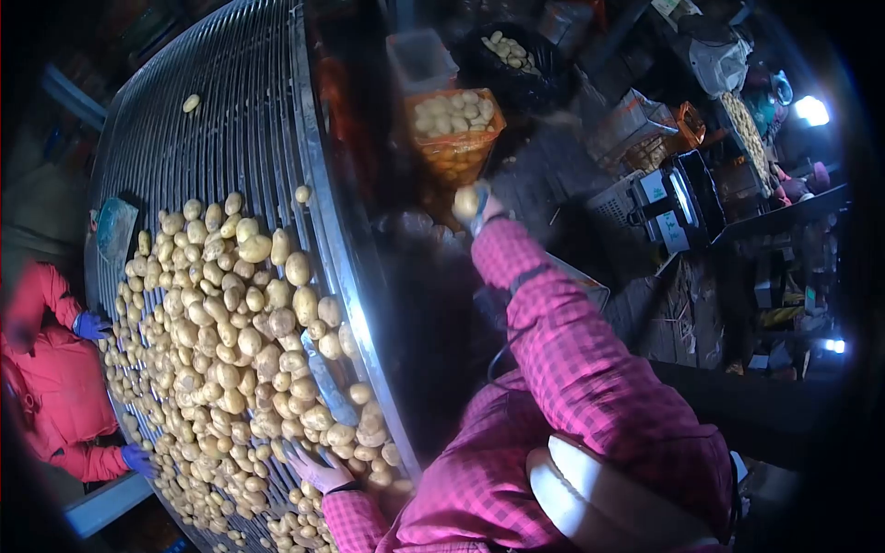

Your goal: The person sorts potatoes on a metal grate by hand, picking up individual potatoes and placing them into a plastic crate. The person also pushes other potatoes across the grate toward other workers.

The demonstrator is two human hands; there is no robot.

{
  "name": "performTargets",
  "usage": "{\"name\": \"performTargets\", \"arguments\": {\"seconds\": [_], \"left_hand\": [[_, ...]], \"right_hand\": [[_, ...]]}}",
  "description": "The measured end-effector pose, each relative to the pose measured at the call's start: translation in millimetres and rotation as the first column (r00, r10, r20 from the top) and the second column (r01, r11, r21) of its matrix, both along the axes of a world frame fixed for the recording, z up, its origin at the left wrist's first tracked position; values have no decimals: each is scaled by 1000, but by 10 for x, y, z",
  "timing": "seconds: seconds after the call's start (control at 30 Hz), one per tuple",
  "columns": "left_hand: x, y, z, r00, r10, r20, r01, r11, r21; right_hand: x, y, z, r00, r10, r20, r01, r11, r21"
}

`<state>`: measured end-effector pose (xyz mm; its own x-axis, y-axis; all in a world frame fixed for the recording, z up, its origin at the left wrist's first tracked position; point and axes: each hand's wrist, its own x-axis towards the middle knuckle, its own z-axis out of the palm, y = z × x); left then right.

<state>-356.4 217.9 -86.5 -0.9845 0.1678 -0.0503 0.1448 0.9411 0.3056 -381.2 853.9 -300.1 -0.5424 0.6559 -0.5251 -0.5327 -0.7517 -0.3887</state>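
My right hand (483, 210), in a greyish glove, is closed around a potato (466, 204) and held out past the metal edge of the sorting rack. Just beyond it stands an orange mesh-lined crate (454, 129) full of potatoes. My left hand (320, 473), in a pale glove, rests on the potato heap (221, 341) with its fingers stretched out among the potatoes. Near that hand, a long blue strip (328, 380) lies on top of the heap.
Opposite, a person in a red jacket (69, 369) has blue-gloved hands at the heap's far edge. A teal plastic container (116, 230) sits on the slatted rack (221, 101). Behind the crate are a clear bin (421, 61) and a black bag of potatoes (510, 53); a scale (666, 207) stands right.
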Motion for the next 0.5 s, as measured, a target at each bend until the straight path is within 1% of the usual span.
{"name": "performTargets", "arguments": {"seconds": [0.07, 0.1, 0.17, 0.2, 0.27, 0.33, 0.4, 0.47, 0.5], "left_hand": [[-13, 10, 11, 1000, -18, -22, 18, 1000, 15], [-13, 43, 43, 1000, -9, -9, 9, 1000, 2], [-35, -5, -29, 1000, -17, 0, 17, 1000, 4], [-24, -41, -44, 1000, -15, 5, 15, 1000, 2], [-17, -20, -19, 999, -35, -13, 35, 999, -17], [-32, -83, -89, 998, -59, -33, 58, 998, -30], [-26, -124, -144, 998, -53, -37, 52, 998, -27], [-3, -11, -13, 1000, 2, -4, -2, 999, -41], [-9, -55, -72, 998, -50, -44, 49, 999, -15]], "right_hand": [[-329, 595, 260, 996, -77, -38, 82, 989, 123], [-404, 753, 517, 997, -78, -9, 78, 982, 170], [-437, 776, 902, 999, -37, 29, 29, 972, 235], [-424, 676, 972, 999, -2, 35, -7, 964, 265], [-338, 383, 919, 997, 75, 30, -81, 953, 293], [-283, -8, 887, 982, 173, 75, -185, 956, 229], [-202, -371, 978, 950, 276, 148, -295, 947, 126], [-144, -719, 1020, 906, 377, 191, -391, 919, 41], [-145, -800, 1067, 884, 420, 207, -432, 901, 18]]}}
